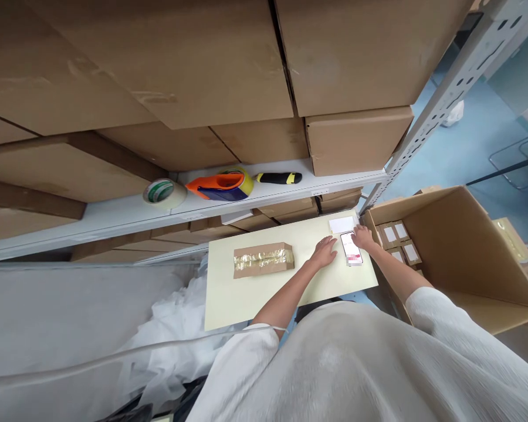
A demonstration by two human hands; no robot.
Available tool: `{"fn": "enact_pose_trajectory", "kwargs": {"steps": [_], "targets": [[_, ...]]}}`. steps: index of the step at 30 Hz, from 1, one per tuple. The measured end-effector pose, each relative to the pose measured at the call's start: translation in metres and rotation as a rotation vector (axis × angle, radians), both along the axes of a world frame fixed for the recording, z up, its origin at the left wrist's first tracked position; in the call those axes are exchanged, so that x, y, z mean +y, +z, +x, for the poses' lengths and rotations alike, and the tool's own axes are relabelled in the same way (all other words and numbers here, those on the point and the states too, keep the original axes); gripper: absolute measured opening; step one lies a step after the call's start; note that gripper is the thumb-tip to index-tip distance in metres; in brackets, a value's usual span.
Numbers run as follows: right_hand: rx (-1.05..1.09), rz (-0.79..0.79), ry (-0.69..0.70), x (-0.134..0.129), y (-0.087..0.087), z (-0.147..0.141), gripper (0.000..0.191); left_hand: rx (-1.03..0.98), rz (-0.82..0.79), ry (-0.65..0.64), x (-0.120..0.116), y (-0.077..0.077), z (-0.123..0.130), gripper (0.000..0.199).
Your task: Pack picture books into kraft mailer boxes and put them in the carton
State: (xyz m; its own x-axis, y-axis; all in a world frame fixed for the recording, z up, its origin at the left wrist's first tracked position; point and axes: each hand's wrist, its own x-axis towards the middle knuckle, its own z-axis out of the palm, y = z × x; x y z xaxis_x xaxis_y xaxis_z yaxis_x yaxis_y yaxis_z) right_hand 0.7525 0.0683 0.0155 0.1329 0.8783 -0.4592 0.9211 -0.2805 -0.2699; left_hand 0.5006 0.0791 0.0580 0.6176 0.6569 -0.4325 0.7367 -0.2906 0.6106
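A smartphone (351, 248) with a lit screen lies face up near the right end of a pale yellow board (222, 293). My left hand (324, 253) rests on the board just left of it, fingers stretched out and holding nothing visible. At the phone's upper right edge is my right hand (362, 237), its fingers reaching over and seeming to touch that edge; no grip shows. Beyond the phone lies a white paper pad or label stack (342, 225). Left of my hands sits a brown cardboard box (264, 269) sealed with shiny clear tape.
A shelf edge ahead bears a tape roll (165, 193), an orange tape dispenser (220, 186) and a black-and-yellow utility knife (279, 177). Large cartons (356, 140) fill the shelving. An open carton (470, 252) with small labelled boxes stands right. White plastic sheeting (171, 322) hangs left.
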Motion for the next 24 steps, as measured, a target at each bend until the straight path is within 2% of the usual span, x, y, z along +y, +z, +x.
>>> {"fn": "enact_pose_trajectory", "kwargs": {"steps": [3,6,10,13,18,24], "targets": [[0.071,0.153,-0.035,-0.002,0.015,0.000,0.048,-0.057,-0.009,0.059,0.004,0.000,0.004,0.063],[0.204,0.272,-0.165,0.001,0.027,-0.001,0.044,-0.166,-0.022,0.184,0.012,0.002,0.017,0.054],[0.363,0.342,-0.371,0.010,0.035,-0.004,0.032,-0.308,-0.077,0.394,0.027,0.006,0.045,0.042],[0.501,0.404,-0.470,0.014,0.037,-0.008,0.032,-0.402,-0.133,0.520,0.037,0.009,0.064,0.038],[0.721,0.390,-0.480,0.017,0.041,-0.015,0.037,-0.459,-0.158,0.653,0.045,0.012,0.077,0.038],[0.851,0.349,-0.457,0.020,0.042,-0.026,0.038,-0.422,-0.164,0.721,0.047,0.013,0.070,0.039]]}}
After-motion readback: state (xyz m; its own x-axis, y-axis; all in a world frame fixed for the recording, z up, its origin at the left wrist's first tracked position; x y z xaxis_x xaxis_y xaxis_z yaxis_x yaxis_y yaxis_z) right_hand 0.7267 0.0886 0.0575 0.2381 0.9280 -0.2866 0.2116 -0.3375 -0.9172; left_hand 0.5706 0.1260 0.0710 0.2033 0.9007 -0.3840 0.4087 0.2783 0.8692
